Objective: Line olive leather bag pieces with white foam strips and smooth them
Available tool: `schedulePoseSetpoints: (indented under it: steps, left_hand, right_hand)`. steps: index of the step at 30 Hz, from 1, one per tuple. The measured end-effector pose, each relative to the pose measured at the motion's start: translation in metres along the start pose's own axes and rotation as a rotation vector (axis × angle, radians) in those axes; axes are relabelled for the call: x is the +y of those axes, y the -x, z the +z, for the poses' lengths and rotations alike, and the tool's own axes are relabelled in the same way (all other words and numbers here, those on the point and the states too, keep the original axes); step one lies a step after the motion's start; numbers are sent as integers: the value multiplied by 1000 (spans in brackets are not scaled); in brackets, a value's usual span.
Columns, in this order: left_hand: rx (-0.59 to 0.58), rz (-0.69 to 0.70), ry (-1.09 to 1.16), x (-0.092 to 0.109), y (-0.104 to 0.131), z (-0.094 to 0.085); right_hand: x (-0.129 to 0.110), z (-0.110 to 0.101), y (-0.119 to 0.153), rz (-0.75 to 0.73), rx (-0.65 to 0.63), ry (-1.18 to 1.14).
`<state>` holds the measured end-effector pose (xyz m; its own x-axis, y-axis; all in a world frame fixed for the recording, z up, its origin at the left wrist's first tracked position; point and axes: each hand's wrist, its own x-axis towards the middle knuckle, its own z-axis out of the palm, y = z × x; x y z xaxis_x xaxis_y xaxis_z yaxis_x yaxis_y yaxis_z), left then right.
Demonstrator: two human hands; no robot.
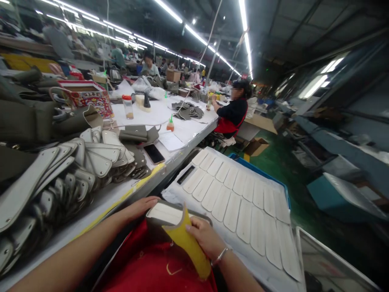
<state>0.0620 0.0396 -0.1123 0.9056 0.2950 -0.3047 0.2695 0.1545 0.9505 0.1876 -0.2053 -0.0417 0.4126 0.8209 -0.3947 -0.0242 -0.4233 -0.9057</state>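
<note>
A box-shaped olive-grey piece (153, 228) with a cream block (165, 211) in its top sits tilted over my lap. My left hand (142, 207) lies at its upper left corner, fingers stretched out and fingertips against the edge; the thumb is hidden. My right hand (206, 237), wearing a bracelet, is closed on a curved yellow strip (185, 239), thumb on its near face. The strip stands across the right part of the olive-grey piece and hangs down over my red apron (148, 263). Whether the two are joined, I cannot tell.
Rows of pale rounded strips (234, 215) cover a tray at right. On the left table lie piled grey straps with rivets (88, 158), a phone (154, 154) and a glue bottle (170, 125). A co-worker (235, 107) sits farther along; cardboard boxes (257, 147) stand beyond.
</note>
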Motion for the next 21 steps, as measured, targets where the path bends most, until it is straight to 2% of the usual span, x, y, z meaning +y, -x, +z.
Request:
schedulePoseSetpoints:
  steps: [3,7,12,17,21]
  left_hand:
    - [-42,8,-1,3,4,1]
    - [-80,-14,43,5,17,6]
    - [-51,-47,93,2,25,8]
    - [-6,-96,105,0,16,6]
    - [30,-103,68,4,10,13]
  right_hand:
    - [18,30,8,-17,33,-184]
    - [25,57,13,-25,70,-362]
    - [27,63,17,-44,87,-415]
    - [24,63,13,-37,86,-436]
    - [18,69,1,-44,94,-468]
